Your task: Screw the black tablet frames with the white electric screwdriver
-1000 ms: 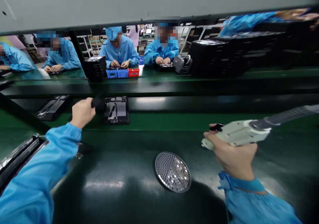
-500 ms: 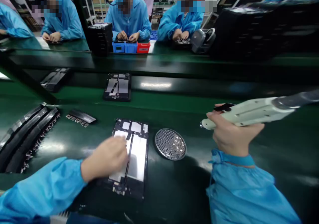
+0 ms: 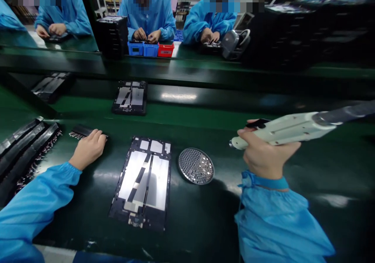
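My left hand (image 3: 89,149) is over the right end of a short black strip (image 3: 83,130) with small parts hanging along its near edge. Its fingers are curled and their tips hidden, so what they pinch cannot be made out. My right hand (image 3: 265,155) grips a pale green electric screwdriver (image 3: 293,128), its nose pointing left, above the bench. Between the hands lies an opened tablet (image 3: 161,177), its silvery battery cells and dark frame facing up. Just right of it sits a round perforated screw dish (image 3: 196,166) with shiny screws in its holes.
Long black strips (image 3: 32,153) of similar parts lie at the left. Two more opened tablets, one in the middle (image 3: 130,97) and one at the left (image 3: 51,85), rest farther back. Blue bins (image 3: 143,50), a red bin (image 3: 166,50) and co-workers are across the bench.
My left hand has moved from over the tablet, left and away from me, to the short black strip. My right hand still holds the screwdriver. The view has shifted slightly.
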Available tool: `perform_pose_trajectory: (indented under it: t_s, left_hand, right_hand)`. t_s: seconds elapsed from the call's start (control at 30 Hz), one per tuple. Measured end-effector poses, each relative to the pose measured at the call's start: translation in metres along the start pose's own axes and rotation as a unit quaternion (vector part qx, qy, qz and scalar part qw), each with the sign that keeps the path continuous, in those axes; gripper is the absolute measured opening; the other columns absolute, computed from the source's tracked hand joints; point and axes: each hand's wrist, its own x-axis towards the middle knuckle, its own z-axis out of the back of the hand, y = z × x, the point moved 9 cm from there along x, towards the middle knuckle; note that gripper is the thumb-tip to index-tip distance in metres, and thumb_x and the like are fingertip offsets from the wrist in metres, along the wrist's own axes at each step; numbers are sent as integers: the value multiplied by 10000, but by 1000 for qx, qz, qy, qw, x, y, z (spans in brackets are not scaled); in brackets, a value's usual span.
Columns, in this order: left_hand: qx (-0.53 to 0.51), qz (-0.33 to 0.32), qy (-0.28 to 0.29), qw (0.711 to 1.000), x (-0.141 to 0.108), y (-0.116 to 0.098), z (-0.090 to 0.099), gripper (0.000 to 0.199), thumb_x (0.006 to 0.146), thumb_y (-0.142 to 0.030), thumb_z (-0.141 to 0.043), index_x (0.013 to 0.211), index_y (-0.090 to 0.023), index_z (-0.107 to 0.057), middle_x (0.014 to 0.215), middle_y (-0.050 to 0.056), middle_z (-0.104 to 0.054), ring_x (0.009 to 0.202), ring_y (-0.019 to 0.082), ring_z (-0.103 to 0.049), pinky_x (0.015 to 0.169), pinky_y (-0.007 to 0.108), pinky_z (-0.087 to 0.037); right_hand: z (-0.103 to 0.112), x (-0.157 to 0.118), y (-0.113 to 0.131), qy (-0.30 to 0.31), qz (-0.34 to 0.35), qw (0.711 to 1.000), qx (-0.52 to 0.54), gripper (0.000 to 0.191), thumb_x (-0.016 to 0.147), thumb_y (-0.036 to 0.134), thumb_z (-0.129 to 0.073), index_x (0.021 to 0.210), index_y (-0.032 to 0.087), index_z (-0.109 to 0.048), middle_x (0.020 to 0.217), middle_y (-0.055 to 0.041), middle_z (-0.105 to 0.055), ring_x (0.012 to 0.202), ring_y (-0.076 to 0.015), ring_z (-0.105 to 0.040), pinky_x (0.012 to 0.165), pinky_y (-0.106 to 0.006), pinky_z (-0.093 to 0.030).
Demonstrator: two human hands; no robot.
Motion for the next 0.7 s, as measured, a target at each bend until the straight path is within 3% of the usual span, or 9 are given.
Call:
perform_pose_trajectory:
  t_s: [0.2,0.37,0.43,0.53,0.7]
  left_hand:
    - [-39,16,-4,999,1,10,-2,304,1021,-294,-446,747,-195,-537,829,111,-642,803,255,-636,546,298,-402]
    - [-108,26,-55,992,6,8,20,269,1008,-308,-443,887,-161,-633,1006,149,-696,908,277,-684,712,368,-552]
    - [-154,21,-74,985,15,-8,32,261,1001,-320,-483,915,-156,-668,1067,142,-708,980,271,-693,837,394,-577]
    - [-239,-8,-64,969,38,-52,39,216,985,-315,-549,933,-184,-712,1026,73,-737,963,209,-710,903,341,-587]
    - [-361,-33,-20,932,85,-120,18,134,939,-209,-583,986,-184,-705,949,25,-744,804,129,-728,726,222,-616]
  right_hand:
    - [-3,-1,11,3,10,1000,-1,314,514,164,-783,673,188,-513,739,-14,-663,648,-151,-619,627,-336,-552]
    - [-4,-1,14,-2,8,1000,6,287,507,156,-765,627,183,-505,730,-22,-660,636,-142,-602,592,-314,-532]
    - [-5,0,13,1,5,1000,11,266,502,156,-765,612,176,-523,725,-23,-658,634,-141,-597,582,-307,-524]
    - [-6,-1,11,7,-2,1000,15,232,509,144,-768,630,164,-571,722,-19,-667,631,-138,-598,592,-305,-517]
    - [-9,-6,13,24,-3,1000,8,171,559,129,-764,661,154,-630,747,-26,-685,654,-153,-618,622,-319,-524]
